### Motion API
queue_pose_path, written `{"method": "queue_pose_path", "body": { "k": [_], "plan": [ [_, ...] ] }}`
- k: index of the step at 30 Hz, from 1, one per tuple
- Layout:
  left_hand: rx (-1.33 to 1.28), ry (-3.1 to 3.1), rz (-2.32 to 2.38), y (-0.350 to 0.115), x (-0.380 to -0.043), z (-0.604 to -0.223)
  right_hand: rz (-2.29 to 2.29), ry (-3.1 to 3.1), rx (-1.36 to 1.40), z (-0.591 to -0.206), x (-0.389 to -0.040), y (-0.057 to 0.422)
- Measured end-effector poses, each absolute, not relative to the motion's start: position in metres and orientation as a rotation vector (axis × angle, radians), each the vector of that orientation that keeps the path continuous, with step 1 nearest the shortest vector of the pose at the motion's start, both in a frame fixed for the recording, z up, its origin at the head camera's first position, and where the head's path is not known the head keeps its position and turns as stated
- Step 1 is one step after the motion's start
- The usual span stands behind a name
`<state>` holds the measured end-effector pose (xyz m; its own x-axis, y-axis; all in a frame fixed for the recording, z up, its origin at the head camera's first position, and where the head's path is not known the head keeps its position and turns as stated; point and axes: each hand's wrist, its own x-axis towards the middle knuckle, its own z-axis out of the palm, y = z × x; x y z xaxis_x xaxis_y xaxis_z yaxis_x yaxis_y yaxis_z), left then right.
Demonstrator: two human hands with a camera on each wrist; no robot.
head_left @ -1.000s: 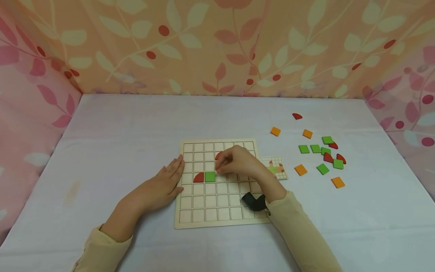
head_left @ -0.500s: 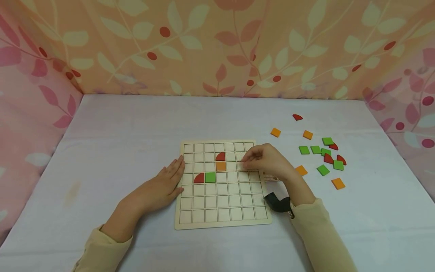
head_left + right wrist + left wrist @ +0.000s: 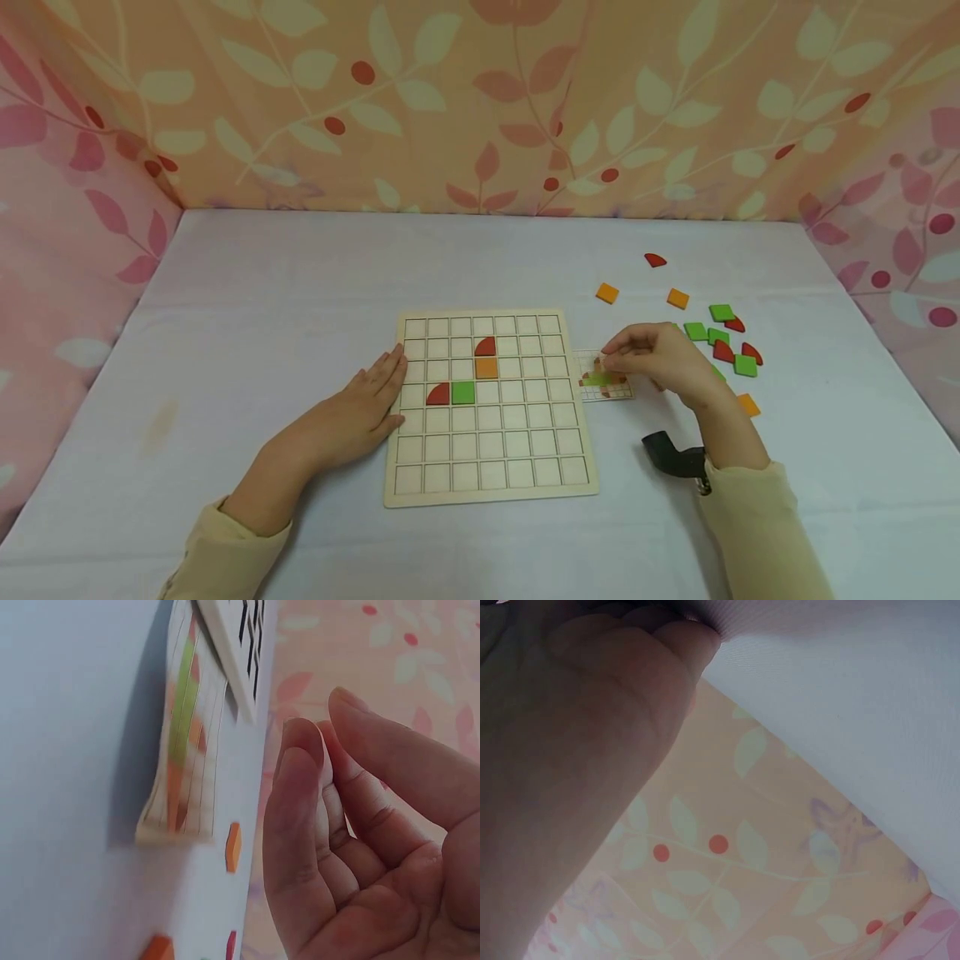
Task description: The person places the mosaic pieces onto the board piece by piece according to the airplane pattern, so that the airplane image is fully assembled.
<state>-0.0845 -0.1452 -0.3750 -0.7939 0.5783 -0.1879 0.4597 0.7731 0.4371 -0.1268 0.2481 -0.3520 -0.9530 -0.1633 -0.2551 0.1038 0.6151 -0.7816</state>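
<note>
Four tiles sit on the grid board in the head view: a red quarter-round in the cell just beyond an orange square, then one row nearer me a green square with a second red quarter-round on its left. My left hand lies at the board's left edge, fingers straight, tips on the rim. Board reads as thin wood: stiff, light, could skate on the white cloth, so the rim is where I'd steady it. My right hand is over the printed card, just off the board's right edge. Loose tiles lie beyond it, a few overlapping. Left wrist view: underside of hand and wrist, cloth, patterned curtain; no board, can't judge fingertip contact from here. Right wrist view: digits bent, tips near each other, nothing visibly pinched; they look clear of the card. Card seems slightly bowed, so probably thin, bendy, easy to crease; I'd lift it by an outer edge. Tiles look flat, rigid, very light, maybe smooth: pinch squares on opposite sides, quarter-rounds across a straight side and the curve.
</note>
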Motion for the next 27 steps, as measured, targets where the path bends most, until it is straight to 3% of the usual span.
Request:
{"method": "queue_pose_path", "body": {
  "k": [27],
  "plan": [
    [0.806, 2.656, 0.543, -0.146, -0.085, -0.377, -1.161, 2.649, 0.175, -0.351, -0.108, 0.34]
  ]
}}
